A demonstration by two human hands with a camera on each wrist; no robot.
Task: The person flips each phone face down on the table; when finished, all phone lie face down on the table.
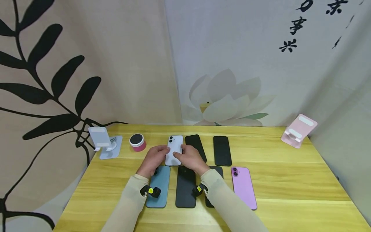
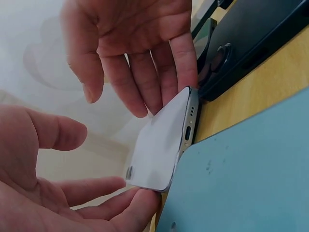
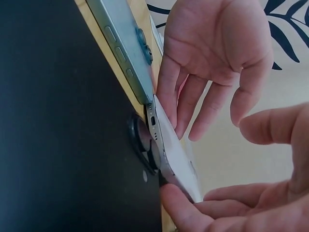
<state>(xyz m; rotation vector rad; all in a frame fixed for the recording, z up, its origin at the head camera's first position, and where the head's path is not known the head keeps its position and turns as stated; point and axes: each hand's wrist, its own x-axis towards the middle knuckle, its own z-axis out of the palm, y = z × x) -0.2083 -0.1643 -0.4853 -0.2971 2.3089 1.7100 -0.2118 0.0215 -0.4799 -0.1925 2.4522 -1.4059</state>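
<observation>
At the grip: white phone [image 1: 175, 146], back up, camera end on the far side, set between left hand [image 1: 154, 158] and right hand [image 1: 192, 158]. Touching both long sides with extended, slightly bent fingers; no tight clasp from either hand. In both wrist views, thumbs clear of the back, with a wide gap between thumb and fingers. Cannot tell whether lying flat on the table [image 1: 278, 193] or slightly raised.

Just nearer than the grip: teal phone [image 1: 163, 182] on the left, black phone [image 1: 185, 190] on the right, both close to the port end. Just right of the grip: dark phone [image 1: 196, 144]. Farther left: pink jar [image 1: 137, 142].

Technique, as judged: keep pressure light and equal from both sides; steer by the edges with fingertips, not by pressing on the back. Avoid scraping the port end against the teal phone or the black phone's camera bump [image 3: 144, 142]. Use small movements, checking clearance beside the right fingers.
</observation>
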